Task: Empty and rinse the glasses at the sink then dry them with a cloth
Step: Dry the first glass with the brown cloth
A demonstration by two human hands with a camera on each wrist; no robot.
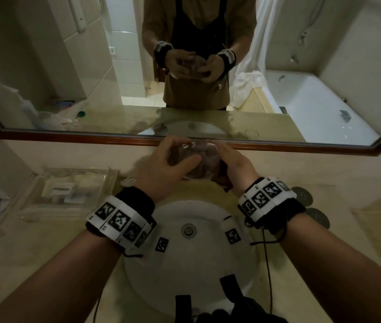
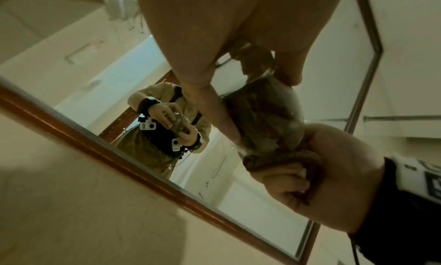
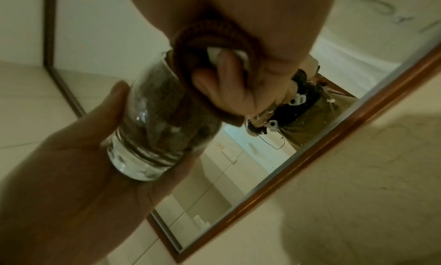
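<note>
A clear glass (image 1: 204, 163) is held tilted above the back of the white sink (image 1: 192, 271), close to the mirror. My left hand (image 1: 168, 164) grips the glass round its thick base, fingers and thumb curled on it. A brown cloth (image 3: 190, 42) is stuffed into the glass mouth and fills most of the inside. My right hand (image 1: 230, 166) grips the bunched end of the cloth at the rim. The left wrist view shows the glass (image 2: 274, 114) between my left hand (image 2: 214, 33) and right hand (image 2: 329, 165). In the right wrist view the glass (image 3: 148, 133) lies in my left hand (image 3: 71, 165).
A wood-framed mirror (image 1: 68, 136) runs along the wall just behind the hands. A clear plastic tray (image 1: 68, 190) with small items lies on the counter at left. Two dark round coasters (image 1: 303, 197) lie at right. The drain (image 1: 187, 230) sits in the basin's middle.
</note>
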